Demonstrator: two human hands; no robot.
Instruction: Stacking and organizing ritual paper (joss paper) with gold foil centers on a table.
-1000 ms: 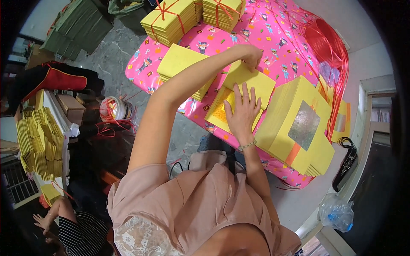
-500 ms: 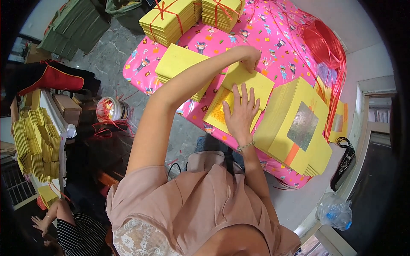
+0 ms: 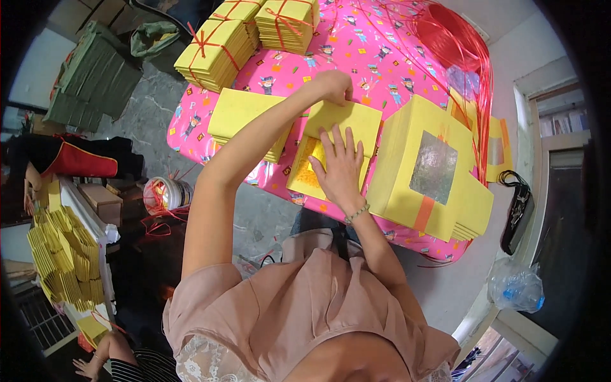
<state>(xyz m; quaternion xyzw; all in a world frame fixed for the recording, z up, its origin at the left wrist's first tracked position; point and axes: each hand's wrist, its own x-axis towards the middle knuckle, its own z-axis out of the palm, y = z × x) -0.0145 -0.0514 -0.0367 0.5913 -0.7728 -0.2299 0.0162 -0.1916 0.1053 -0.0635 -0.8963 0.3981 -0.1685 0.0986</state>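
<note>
My right hand (image 3: 342, 167) lies flat with fingers spread on a yellow folded paper (image 3: 363, 121), which has an orange-gold patch (image 3: 310, 170) on its near part. A bracelet circles that wrist. At the far edge of the same paper, my left hand (image 3: 335, 86) is bent down with curled fingers on the edge; its fingertips are partly hidden. Left of the paper, partly under my left forearm, sits a stack of yellow papers (image 3: 245, 118). To the right leans a thick stack of yellow papers (image 3: 398, 149), its top one bearing a silver square (image 3: 434, 167) and an orange strip.
The table has a pink patterned cover (image 3: 356, 57). Tied yellow bundles (image 3: 213, 54) stand at the far left, and a coil of red plastic string (image 3: 449, 38) at the far right. A bucket (image 3: 168, 194) is on the floor. At lower left, another person's hand (image 3: 89, 368) shows near yellow papers (image 3: 67, 258).
The whole view has shifted, so the table appears further left. Both hands keep their places on the folded paper, with little visible movement. At left, another person's hand now shows near the red-and-black cloth.
</note>
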